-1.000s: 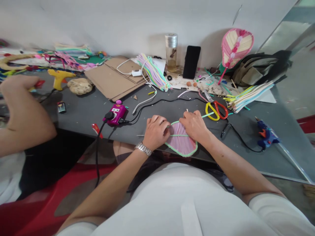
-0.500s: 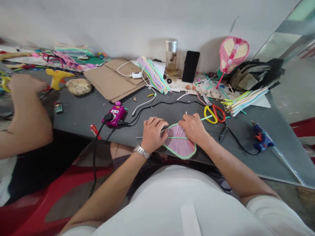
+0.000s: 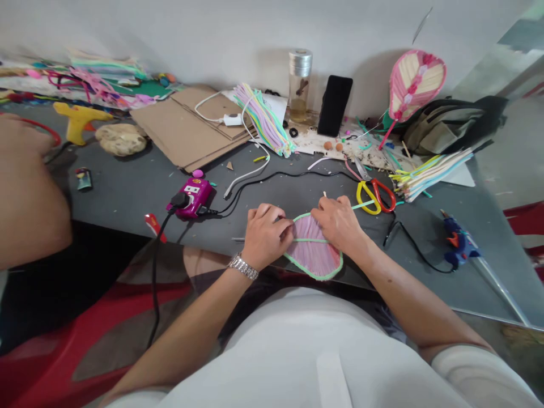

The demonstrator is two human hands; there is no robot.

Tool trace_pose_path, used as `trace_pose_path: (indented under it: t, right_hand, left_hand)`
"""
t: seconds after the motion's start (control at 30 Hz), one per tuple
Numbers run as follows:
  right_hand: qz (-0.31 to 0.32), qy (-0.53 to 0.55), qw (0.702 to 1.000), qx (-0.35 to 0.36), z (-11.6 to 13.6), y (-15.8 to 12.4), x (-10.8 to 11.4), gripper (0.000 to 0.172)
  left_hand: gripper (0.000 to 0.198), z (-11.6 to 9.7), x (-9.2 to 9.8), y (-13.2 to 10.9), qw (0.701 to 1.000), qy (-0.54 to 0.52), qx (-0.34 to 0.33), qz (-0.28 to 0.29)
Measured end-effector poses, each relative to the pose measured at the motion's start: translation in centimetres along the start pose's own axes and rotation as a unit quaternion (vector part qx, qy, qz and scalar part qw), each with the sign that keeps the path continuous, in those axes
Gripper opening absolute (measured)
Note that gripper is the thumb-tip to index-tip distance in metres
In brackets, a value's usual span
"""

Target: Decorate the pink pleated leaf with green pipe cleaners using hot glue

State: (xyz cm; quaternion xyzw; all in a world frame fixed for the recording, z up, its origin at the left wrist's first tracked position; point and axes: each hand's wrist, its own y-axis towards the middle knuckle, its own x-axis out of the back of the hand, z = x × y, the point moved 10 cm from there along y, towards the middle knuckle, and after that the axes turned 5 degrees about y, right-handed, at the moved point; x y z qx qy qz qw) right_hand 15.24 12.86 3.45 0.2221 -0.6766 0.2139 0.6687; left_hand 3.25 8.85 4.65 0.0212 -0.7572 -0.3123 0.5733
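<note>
At the table's near edge lies a lilac fan (image 3: 317,260) made of pipe cleaners, with a mint green rim and a green line across its middle. My left hand (image 3: 268,233) is closed on its narrow left end, fingers curled; a thin stick pokes out to the left of that hand. Over the fan's upper right rim, my right hand (image 3: 338,222) pinches the green pipe cleaner (image 3: 363,205), whose loose end sticks out toward the scissors. My right fingertips are partly hidden. Scissors (image 3: 376,196) with one yellow and one red handle lie just beyond my right hand.
A blue glue gun (image 3: 461,243) lies right, its cord near my right forearm. A purple power strip (image 3: 191,197) sits left. Behind are cardboard (image 3: 191,127), pipe cleaner bundles (image 3: 266,122), a bottle (image 3: 300,85), a phone (image 3: 335,105) and a finished pink fan (image 3: 416,85). A co-worker's arm (image 3: 32,192) is at left.
The view has shifted slightly, so the table things sit a little differently. Both my hands stay on the fan with nearly the same grip. The co-worker's arm has moved further left.
</note>
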Motion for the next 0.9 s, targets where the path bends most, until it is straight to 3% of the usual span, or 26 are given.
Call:
trace_pose_path:
  t: [0.27, 0.4, 0.5, 0.7, 0.9]
  right_hand:
    - [-0.002, 0.008, 1.000, -0.003, 0.0, 0.0, 0.1, 0.024]
    - [0.003, 0.010, 1.000, -0.003, -0.1, 0.1, -0.1, 0.025]
    - [0.001, 0.011, 1.000, -0.002, -0.1, 0.1, -0.2, 0.023]
    - [0.001, 0.022, 1.000, -0.006, -0.2, 0.0, -0.1, 0.023]
    - [0.019, 0.029, 0.999, -0.010, -0.7, -0.2, 0.1, 0.020]
  left_hand:
    - [0.033, -0.6, 1.5, -0.1, 0.999, -0.006, -0.021, -0.048]
    - [0.026, 0.2, 2.0, 0.0, 0.997, -0.023, 0.011, -0.071]
    - [0.013, 0.6, 1.4, 0.0, 0.998, -0.015, 0.025, -0.052]
    - [0.012, -0.2, 0.1, -0.2, 1.000, -0.006, -0.020, 0.003]
    - [0.007, 0.1, 0.0, -0.1, 1.000, -0.008, -0.013, 0.007]
